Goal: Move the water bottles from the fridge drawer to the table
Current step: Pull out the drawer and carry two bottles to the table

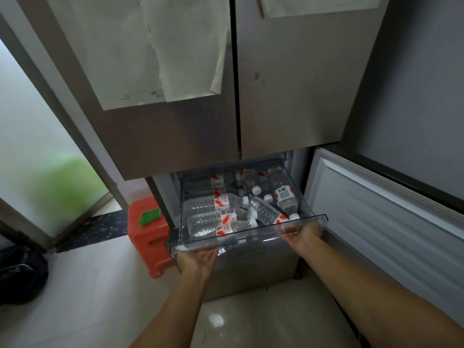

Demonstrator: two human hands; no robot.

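Seemingly the drawer (251, 231) is being drawn out so the bottles can be reached: in the head view, the only one, both hands are under its clear front lip. The left hand (198, 258) is palm up near the lip's left end, its fingers (209, 249) curled up behind the clear plastic and hooking it from below. The right hand (305, 233) does the same near the right end, fingers (315, 226) bent over the lip's underside. A grip at both ends probably keeps a loaded drawer from skewing on its runners.

Just beyond the fingers, inside the drawer, the bottles (226, 217) lie on their sides in a loose pile, white caps pointing various ways, red-and-white labels showing. None is held yet, and none has left the fridge (190, 136). No table is in sight.

Right of the right fingers, the lower door (376, 217) stands swung open, which clears the drawer's path. Left of the left fingers, a red stool (148, 237) sits on the floor beside the fridge.
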